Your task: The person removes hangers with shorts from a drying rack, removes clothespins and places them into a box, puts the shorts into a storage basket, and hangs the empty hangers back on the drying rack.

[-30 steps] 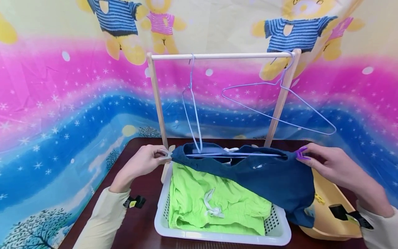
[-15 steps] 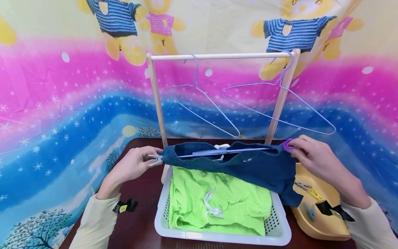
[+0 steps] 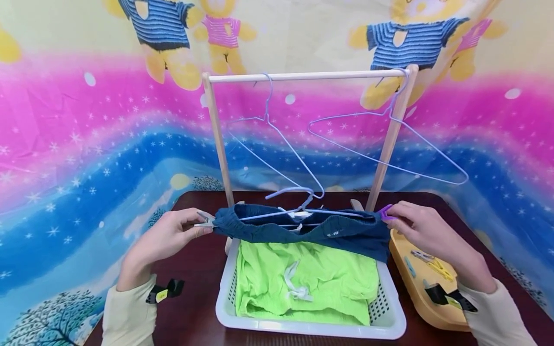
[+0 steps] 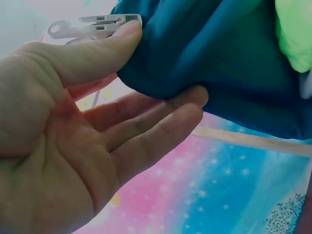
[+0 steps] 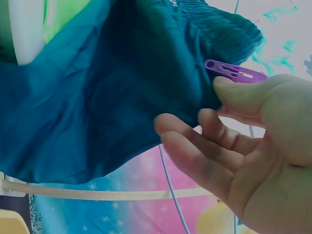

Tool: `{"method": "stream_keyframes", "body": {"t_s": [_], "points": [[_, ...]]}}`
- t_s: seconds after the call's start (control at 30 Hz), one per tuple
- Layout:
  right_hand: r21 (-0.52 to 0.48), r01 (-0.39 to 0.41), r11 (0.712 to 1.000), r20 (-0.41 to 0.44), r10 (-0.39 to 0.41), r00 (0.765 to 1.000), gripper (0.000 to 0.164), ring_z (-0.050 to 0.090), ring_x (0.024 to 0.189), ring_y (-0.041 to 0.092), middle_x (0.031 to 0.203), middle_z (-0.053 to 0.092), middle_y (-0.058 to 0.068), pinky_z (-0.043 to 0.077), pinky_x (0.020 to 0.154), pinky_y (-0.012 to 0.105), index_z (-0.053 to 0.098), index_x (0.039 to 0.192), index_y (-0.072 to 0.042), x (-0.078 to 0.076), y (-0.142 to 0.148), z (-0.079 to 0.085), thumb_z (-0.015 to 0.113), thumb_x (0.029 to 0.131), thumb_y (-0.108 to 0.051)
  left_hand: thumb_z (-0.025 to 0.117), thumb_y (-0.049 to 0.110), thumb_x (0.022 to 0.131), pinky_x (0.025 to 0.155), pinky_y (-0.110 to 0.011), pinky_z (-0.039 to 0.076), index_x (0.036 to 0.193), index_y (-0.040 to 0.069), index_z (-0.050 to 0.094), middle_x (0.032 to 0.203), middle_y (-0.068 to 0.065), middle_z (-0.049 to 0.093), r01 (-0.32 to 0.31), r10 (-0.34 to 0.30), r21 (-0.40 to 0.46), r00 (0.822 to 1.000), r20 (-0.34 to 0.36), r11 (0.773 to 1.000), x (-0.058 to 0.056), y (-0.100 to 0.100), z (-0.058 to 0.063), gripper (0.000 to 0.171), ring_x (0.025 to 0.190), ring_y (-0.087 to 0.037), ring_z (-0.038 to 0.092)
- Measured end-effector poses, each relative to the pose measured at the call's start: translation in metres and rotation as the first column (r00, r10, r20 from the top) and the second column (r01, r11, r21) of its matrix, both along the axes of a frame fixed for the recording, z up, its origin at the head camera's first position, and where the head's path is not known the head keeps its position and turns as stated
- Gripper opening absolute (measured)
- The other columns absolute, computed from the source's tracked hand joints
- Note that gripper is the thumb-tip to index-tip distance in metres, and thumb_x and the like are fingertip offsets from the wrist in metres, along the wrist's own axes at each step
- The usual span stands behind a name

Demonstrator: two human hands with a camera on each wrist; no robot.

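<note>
Navy shorts (image 3: 346, 239) with an elastic waistband are stretched sideways between both hands. My left hand (image 3: 164, 235) pinches one waistband corner, where a grey clothespin (image 4: 105, 27) is clipped. At the opposite corner, my right hand (image 3: 426, 231) pinches the cloth beside a purple clothespin (image 5: 236, 72). In both wrist views the thumb presses near the clothespin, and the other fingers lie against or under the cloth. A lilac wire hanger (image 3: 309, 196) runs inside the waistband, its hook pointing up and to the left. White drawstring ends show at the waistband's middle.
Below the shorts, a white basket (image 3: 311, 330) holds a lime-green garment (image 3: 277, 278) with a white tie. A wooden rack (image 3: 311, 76) behind carries two bare hangers, one at left (image 3: 294, 149) and one at right (image 3: 433, 146). An orange tray (image 3: 415, 298) holds several clothespins.
Both hands have moved left with the shorts, the right hand farther. The hanger's hook has swung upright. The left bare hanger on the rack has turned and swung, now overlapping that hook in view.
</note>
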State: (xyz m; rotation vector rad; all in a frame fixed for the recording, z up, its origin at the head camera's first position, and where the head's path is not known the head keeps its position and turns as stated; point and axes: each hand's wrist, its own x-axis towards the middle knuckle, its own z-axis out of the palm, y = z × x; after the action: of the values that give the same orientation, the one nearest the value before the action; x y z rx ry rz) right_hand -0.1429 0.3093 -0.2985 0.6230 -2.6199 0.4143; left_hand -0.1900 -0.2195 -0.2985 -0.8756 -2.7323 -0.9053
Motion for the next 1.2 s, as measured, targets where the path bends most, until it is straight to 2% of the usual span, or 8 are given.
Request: {"method": "stream_keyframes", "body": {"t_s": [0.1, 0.23, 0.4, 0.53, 0.63, 0.8, 0.97, 1.2], "points": [[0.002, 0.011, 1.000, 0.075, -0.011, 0.997, 0.014, 0.053, 0.074, -0.002, 0.092, 0.067, -0.004, 0.051, 0.061, 0.019, 0.069, 0.103, -0.016, 0.002, 0.001, 0.001, 0.066, 0.092, -0.008, 0.068, 0.023, 0.093, 0.061, -0.023, 0.043, 0.104, 0.028, 0.071, 0.092, 0.011, 0.065, 0.021, -0.021, 0.005, 0.999, -0.034, 1.000, 0.003, 0.001, 0.001, 0.012, 0.067, -0.005, 0.050], [0.016, 0.008, 1.000, 0.160, -0.010, 0.987, 0.012, 0.052, 0.073, 0.000, 0.091, 0.065, -0.005, 0.049, 0.060, 0.019, 0.067, 0.104, -0.014, 0.002, 0.004, 0.001, 0.064, 0.094, -0.009, 0.067, 0.022, 0.093, 0.060, -0.023, 0.041, 0.100, 0.029, 0.071, 0.087, 0.012, 0.063, 0.046, -0.045, 0.013, 0.996, -0.080, 0.999, 0.004, 0.004, 0.005, 0.010, 0.064, -0.003, 0.047], [0.002, -0.002, 1.000, 0.286, 0.001, 0.958, 0.009, 0.051, 0.072, 0.000, 0.088, 0.063, -0.007, 0.048, 0.059, 0.021, 0.063, 0.105, -0.015, 0.002, 0.007, 0.001, 0.061, 0.097, -0.012, 0.065, 0.022, 0.095, 0.055, -0.023, 0.037, 0.097, 0.030, 0.070, 0.072, 0.012, 0.052, 0.082, -0.078, 0.037, 0.991, -0.105, 0.996, 0.002, 0.009, 0.007, 0.010, 0.053, -0.002, 0.037], [0.019, -0.044, 0.999, 0.353, 0.035, 0.935, 0.007, 0.052, 0.075, -0.001, 0.093, 0.065, -0.008, 0.049, 0.062, 0.021, 0.062, 0.105, -0.018, 0.001, 0.009, 0.001, 0.061, 0.098, -0.019, 0.064, 0.021, 0.096, 0.051, -0.022, 0.033, 0.096, 0.029, 0.071, 0.062, 0.013, 0.039, 0.071, -0.065, 0.055, 0.992, -0.107, 0.996, -0.002, 0.012, 0.005, 0.010, 0.049, 0.000, 0.028], [0.015, -0.073, 0.997, 0.390, 0.061, 0.919, 0.008, 0.054, 0.077, -0.001, 0.094, 0.066, -0.007, 0.050, 0.064, 0.021, 0.062, 0.104, -0.020, 0.002, 0.011, 0.000, 0.060, 0.098, -0.024, 0.065, 0.018, 0.095, 0.051, -0.021, 0.034, 0.095, 0.026, 0.072, 0.062, 0.014, 0.047, 0.055, -0.046, 0.070, 0.990, -0.135, 0.996, -0.006, 0.013, 0.002, 0.011, 0.051, 0.000, 0.038], [0.008, -0.071, 0.997, 0.411, 0.062, 0.910, 0.013, 0.057, 0.076, -0.002, 0.090, 0.066, -0.008, 0.050, 0.063, 0.022, 0.059, 0.109, -0.023, 0.002, 0.012, 0.000, 0.062, 0.097, -0.027, 0.064, 0.011, 0.095, 0.051, -0.021, 0.037, 0.097, 0.021, 0.074, 0.074, 0.007, 0.070, 0.062, -0.038, 0.111, 0.978, -0.203, 0.992, -0.012, 0.013, -0.004, 0.014, 0.067, -0.006, 0.065], [0.001, -0.074, 0.997, 0.406, 0.067, 0.911, 0.023, 0.057, 0.076, -0.004, 0.090, 0.065, -0.009, 0.049, 0.062, 0.022, 0.056, 0.117, -0.021, 0.005, 0.012, 0.000, 0.062, 0.097, -0.030, 0.063, 0.007, 0.095, 0.048, -0.019, 0.033, 0.099, 0.017, 0.076, 0.075, 0.004, 0.073, 0.072, -0.034, 0.151, 0.970, -0.240, 0.986, -0.015, 0.013, -0.008, 0.017, 0.066, -0.006, 0.067], [-0.075, -0.062, 0.995, 0.310, 0.082, 0.947, 0.018, 0.053, 0.069, -0.002, 0.085, 0.064, -0.012, 0.046, 0.059, 0.022, 0.060, 0.114, -0.025, 0.009, 0.008, -0.001, 0.063, 0.097, -0.027, 0.062, 0.004, 0.094, 0.046, -0.018, 0.029, 0.099, 0.014, 0.076, 0.081, 0.001, 0.074, 0.085, -0.038, 0.172, 0.965, -0.258, 0.981, -0.016, 0.016, -0.010, 0.017, 0.066, -0.004, 0.067]]}}
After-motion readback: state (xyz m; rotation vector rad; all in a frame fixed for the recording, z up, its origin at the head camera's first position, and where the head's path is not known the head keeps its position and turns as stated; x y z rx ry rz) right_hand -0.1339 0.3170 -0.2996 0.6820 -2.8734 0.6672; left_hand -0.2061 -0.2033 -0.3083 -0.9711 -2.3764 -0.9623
